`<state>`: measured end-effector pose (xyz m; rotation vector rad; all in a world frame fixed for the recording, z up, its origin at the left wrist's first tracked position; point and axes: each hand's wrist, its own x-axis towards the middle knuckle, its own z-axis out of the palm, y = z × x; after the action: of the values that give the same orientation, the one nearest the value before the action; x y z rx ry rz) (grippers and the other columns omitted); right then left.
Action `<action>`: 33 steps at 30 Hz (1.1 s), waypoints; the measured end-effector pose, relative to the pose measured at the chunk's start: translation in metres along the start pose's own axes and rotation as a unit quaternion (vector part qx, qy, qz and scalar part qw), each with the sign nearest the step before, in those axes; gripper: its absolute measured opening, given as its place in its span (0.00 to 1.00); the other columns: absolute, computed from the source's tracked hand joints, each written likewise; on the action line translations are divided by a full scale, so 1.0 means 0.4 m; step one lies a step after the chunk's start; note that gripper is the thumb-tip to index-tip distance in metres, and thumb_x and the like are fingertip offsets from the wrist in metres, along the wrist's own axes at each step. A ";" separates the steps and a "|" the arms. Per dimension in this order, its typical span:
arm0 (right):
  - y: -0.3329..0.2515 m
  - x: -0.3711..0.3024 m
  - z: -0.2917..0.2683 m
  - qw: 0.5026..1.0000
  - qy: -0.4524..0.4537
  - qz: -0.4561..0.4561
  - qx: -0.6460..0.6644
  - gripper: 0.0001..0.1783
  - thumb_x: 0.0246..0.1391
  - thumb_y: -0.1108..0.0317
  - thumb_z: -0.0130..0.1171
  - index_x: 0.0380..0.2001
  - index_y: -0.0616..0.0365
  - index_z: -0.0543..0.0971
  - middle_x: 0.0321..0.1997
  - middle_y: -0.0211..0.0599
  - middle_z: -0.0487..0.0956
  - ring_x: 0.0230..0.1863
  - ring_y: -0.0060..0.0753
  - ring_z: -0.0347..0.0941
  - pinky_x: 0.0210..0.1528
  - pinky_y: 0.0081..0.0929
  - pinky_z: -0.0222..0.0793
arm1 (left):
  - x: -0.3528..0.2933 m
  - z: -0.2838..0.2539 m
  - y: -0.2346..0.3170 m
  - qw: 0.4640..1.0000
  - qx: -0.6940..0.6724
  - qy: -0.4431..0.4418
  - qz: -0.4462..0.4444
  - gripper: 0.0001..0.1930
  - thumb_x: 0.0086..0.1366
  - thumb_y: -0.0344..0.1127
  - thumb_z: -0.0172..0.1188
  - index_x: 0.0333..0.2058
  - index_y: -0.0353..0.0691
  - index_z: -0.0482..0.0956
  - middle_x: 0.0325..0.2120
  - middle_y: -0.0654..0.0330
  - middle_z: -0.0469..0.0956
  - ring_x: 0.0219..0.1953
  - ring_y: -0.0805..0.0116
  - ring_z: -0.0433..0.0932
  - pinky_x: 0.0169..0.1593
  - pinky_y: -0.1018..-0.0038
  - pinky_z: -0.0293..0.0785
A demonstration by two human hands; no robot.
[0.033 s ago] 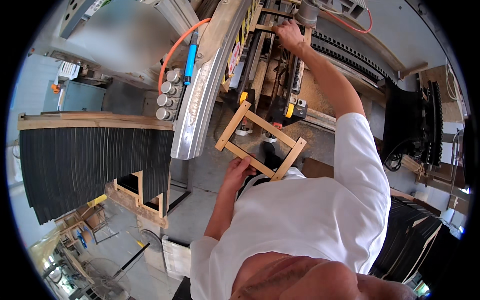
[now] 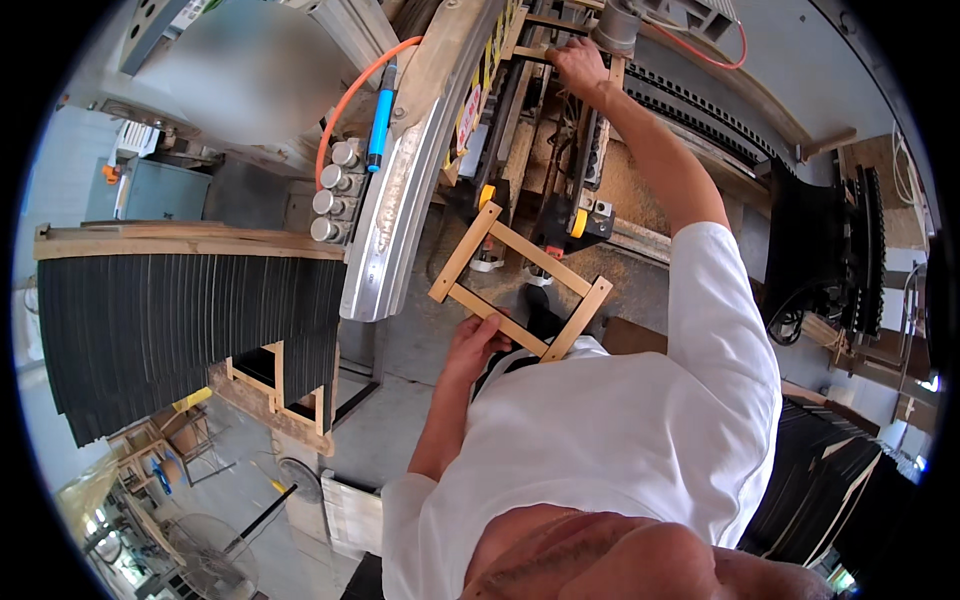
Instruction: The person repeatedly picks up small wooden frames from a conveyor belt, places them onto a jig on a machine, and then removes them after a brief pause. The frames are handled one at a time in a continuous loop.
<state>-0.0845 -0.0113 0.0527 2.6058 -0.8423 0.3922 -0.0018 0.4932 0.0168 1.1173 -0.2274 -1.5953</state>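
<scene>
My left hand (image 2: 476, 347), low in front of my body, is closed on the near bar of a light wooden frame (image 2: 455, 262). That frame is four-sided, with bar ends jutting past the joints, and it hangs tilted in the air. Far ahead, my right arm is stretched out over the machine. There my right hand (image 2: 580, 66) has its fingers curled at the bar of a second wooden frame (image 2: 527, 53), which lies across the machine's rails (image 2: 515, 120). Its fingertips are partly hidden. A grey metal cylinder (image 2: 615, 32) stands just right of this hand.
A metal beam (image 2: 385, 240) with round knobs (image 2: 335, 190), a blue pen-like tool (image 2: 380, 130) and an orange hose (image 2: 335, 105) runs along the left. Stacked black-edged frames (image 2: 180, 330) stand farther left. Black chain tracks (image 2: 700, 115) lie right of the rails, and more stacks (image 2: 810, 480) at lower right.
</scene>
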 end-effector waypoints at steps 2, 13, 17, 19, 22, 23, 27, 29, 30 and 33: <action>0.036 0.027 0.029 1.000 0.013 -0.015 -0.023 0.14 0.44 0.74 0.57 0.38 0.50 0.78 0.27 0.38 0.80 0.42 0.38 0.72 0.47 0.37 0.61 | 0.000 0.010 -0.001 1.000 -0.017 0.008 0.009 0.19 0.63 0.42 0.57 0.46 0.33 0.73 0.30 0.61 0.77 0.28 0.75 0.77 0.32 0.78 0.77; 0.091 0.141 -0.016 0.972 -0.234 0.028 0.012 0.24 0.21 0.64 0.74 0.30 0.53 0.79 0.32 0.40 0.81 0.42 0.43 0.76 0.51 0.50 0.63 | -0.036 -0.032 -0.048 0.982 -0.128 0.122 0.069 0.16 0.63 0.40 0.58 0.44 0.35 0.76 0.31 0.62 0.78 0.31 0.73 0.77 0.34 0.77 0.77; 0.060 0.137 -0.109 0.966 -0.244 -0.022 -0.078 0.39 0.15 0.61 0.80 0.40 0.53 0.77 0.40 0.42 0.80 0.47 0.50 0.73 0.54 0.53 0.63 | -0.013 -0.095 -0.091 0.960 -0.199 0.173 0.099 0.16 0.63 0.40 0.59 0.44 0.35 0.75 0.29 0.63 0.77 0.28 0.74 0.74 0.30 0.79 0.71; 0.072 0.143 -0.062 0.971 -0.231 0.017 -0.051 0.39 0.14 0.61 0.80 0.40 0.53 0.77 0.39 0.42 0.80 0.47 0.48 0.73 0.55 0.53 0.62 | -0.004 -0.114 -0.096 0.952 -0.204 0.200 0.110 0.17 0.62 0.41 0.59 0.44 0.35 0.75 0.28 0.64 0.77 0.28 0.74 0.74 0.31 0.79 0.72; 0.065 0.155 -0.056 0.966 -0.255 0.011 -0.051 0.35 0.16 0.62 0.79 0.37 0.54 0.78 0.37 0.42 0.80 0.46 0.44 0.74 0.54 0.49 0.64 | 0.004 -0.164 -0.133 0.939 -0.205 0.253 0.114 0.17 0.61 0.40 0.61 0.44 0.34 0.74 0.28 0.63 0.76 0.28 0.74 0.75 0.31 0.79 0.72; 0.094 0.161 -0.004 0.961 -0.266 0.020 -0.065 0.33 0.17 0.62 0.78 0.36 0.54 0.78 0.36 0.42 0.80 0.45 0.43 0.75 0.54 0.48 0.64 | 0.012 -0.179 -0.145 0.936 -0.201 0.266 0.115 0.17 0.61 0.40 0.61 0.44 0.34 0.74 0.28 0.63 0.76 0.28 0.74 0.75 0.31 0.79 0.72; 0.096 0.156 -0.020 0.980 -0.194 -0.020 -0.043 0.13 0.36 0.71 0.63 0.30 0.56 0.79 0.26 0.41 0.80 0.35 0.44 0.76 0.50 0.48 0.65 | 0.002 -0.209 -0.202 0.919 -0.206 0.315 0.117 0.16 0.61 0.39 0.62 0.43 0.34 0.75 0.27 0.63 0.76 0.27 0.73 0.74 0.31 0.77 0.72; 0.111 0.156 0.033 0.989 -0.147 -0.004 -0.011 0.09 0.40 0.76 0.54 0.29 0.56 0.78 0.23 0.43 0.78 0.32 0.46 0.75 0.49 0.49 0.64 | -0.007 -0.216 -0.223 0.914 -0.199 0.334 0.116 0.16 0.60 0.39 0.62 0.43 0.34 0.76 0.27 0.63 0.76 0.27 0.73 0.74 0.31 0.77 0.72; 0.104 0.161 0.040 0.990 -0.138 -0.007 -0.008 0.09 0.39 0.76 0.55 0.29 0.56 0.78 0.23 0.43 0.78 0.32 0.46 0.75 0.50 0.49 0.64 | -0.016 -0.218 -0.235 0.911 -0.194 0.346 0.117 0.16 0.60 0.39 0.62 0.43 0.34 0.76 0.27 0.63 0.76 0.27 0.73 0.74 0.31 0.77 0.72; 0.117 0.154 0.056 0.994 -0.110 -0.007 0.004 0.09 0.40 0.76 0.54 0.30 0.56 0.78 0.24 0.46 0.78 0.33 0.47 0.76 0.50 0.50 0.63 | -0.036 -0.223 -0.258 0.906 -0.160 0.375 0.116 0.17 0.60 0.40 0.62 0.43 0.34 0.76 0.28 0.64 0.76 0.28 0.74 0.74 0.32 0.77 0.71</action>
<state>-0.0611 -0.0869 0.0677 2.6941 -0.8936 0.1052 -0.0043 0.5780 -0.0907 1.2983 0.3902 -0.8600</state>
